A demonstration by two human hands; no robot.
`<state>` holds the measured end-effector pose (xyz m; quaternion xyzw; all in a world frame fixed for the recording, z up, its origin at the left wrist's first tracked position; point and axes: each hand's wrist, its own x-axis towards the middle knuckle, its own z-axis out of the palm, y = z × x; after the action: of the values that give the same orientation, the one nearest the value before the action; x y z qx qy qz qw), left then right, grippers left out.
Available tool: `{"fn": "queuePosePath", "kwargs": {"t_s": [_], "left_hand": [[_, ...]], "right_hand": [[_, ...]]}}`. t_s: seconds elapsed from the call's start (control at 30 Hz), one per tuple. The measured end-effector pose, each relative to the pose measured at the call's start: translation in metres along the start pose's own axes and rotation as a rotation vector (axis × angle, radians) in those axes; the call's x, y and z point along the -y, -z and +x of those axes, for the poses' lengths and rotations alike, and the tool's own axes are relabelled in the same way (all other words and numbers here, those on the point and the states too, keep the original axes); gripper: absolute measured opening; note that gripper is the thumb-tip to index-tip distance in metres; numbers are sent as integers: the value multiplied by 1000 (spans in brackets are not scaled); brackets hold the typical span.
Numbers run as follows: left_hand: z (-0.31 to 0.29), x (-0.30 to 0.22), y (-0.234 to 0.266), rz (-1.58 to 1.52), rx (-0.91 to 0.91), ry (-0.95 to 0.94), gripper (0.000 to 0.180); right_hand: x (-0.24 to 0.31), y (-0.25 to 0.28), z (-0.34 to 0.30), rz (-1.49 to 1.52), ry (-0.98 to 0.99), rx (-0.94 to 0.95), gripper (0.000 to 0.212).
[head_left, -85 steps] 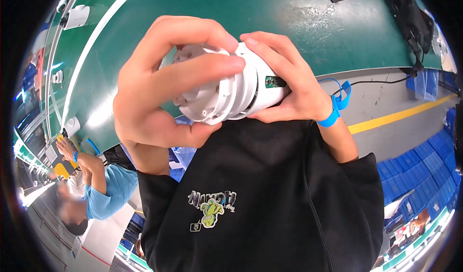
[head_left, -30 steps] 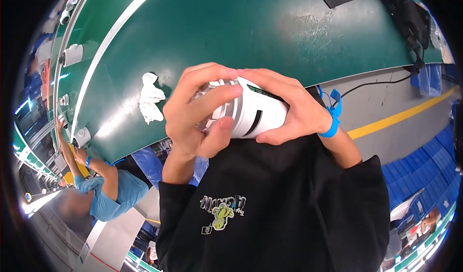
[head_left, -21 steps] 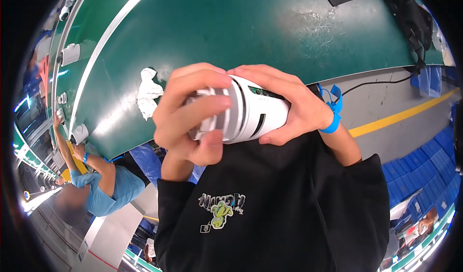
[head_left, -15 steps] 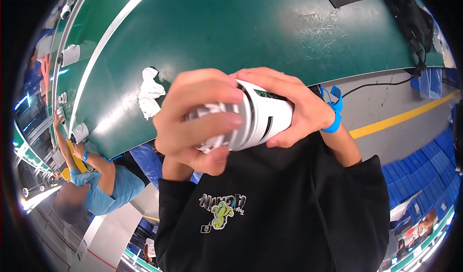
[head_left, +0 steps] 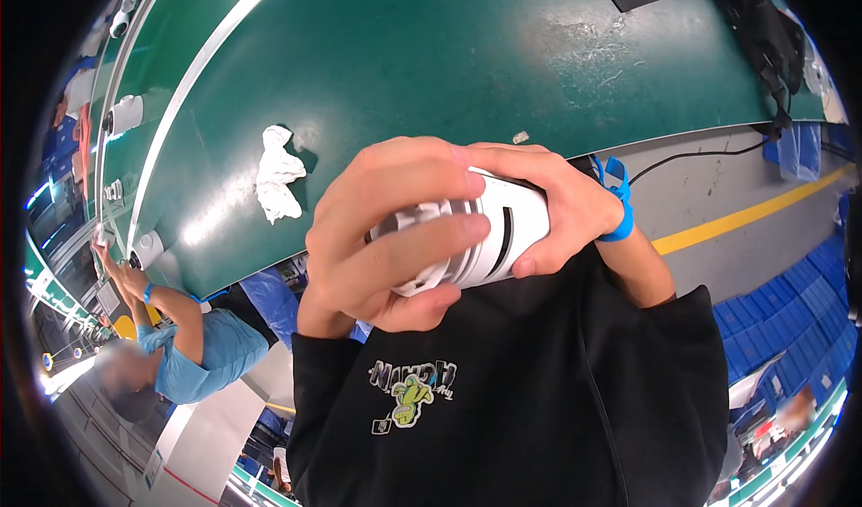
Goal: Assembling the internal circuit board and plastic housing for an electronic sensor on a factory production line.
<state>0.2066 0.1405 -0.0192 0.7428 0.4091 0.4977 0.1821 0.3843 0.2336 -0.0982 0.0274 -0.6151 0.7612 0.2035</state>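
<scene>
Both my hands hold a white camera [head_left: 496, 238] with a rounded body and a black slot, above the near edge of the table. My left hand [head_left: 386, 238] wraps its fingers over the grey and clear banded end on the left. From the right, my right hand [head_left: 561, 203] clasps the smooth white shell, thumb below and fingers over the top. A blue wrist strap [head_left: 620, 203] circles my right wrist. Much of the camera's banded end is hidden behind my left fingers.
A crumpled white cloth [head_left: 280, 175] lies on the green table [head_left: 413, 58], left of my hands. A black bag with a strap [head_left: 759, 40] rests at the far right. Other white cameras [head_left: 126, 114] stand along the line at left, where a co-worker [head_left: 211, 345] in blue works.
The camera has turned in my hands: its slot stands more upright, and the opening with green inside no longer shows. My left hand has shifted slightly right. The co-worker's arms have moved.
</scene>
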Motion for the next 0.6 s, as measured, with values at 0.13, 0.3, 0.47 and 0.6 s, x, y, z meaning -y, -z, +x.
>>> {"fn": "queuePosePath", "kwargs": {"t_s": [0.13, 0.3, 0.47, 0.6], "left_hand": [[0, 3, -9, -8, -59, 48, 32], [5, 0, -24, -86, -110, 113, 29], [11, 12, -38, -152, -55, -1, 30], [14, 24, -39, -73, 190, 41, 45]], "right_hand": [[10, 9, -3, -179, 50, -19, 85], [20, 19, -15, -115, -18, -2, 84], [15, 27, -29, 229, -227, 31, 83], [9, 40, -40, 108, -206, 18, 82]]}}
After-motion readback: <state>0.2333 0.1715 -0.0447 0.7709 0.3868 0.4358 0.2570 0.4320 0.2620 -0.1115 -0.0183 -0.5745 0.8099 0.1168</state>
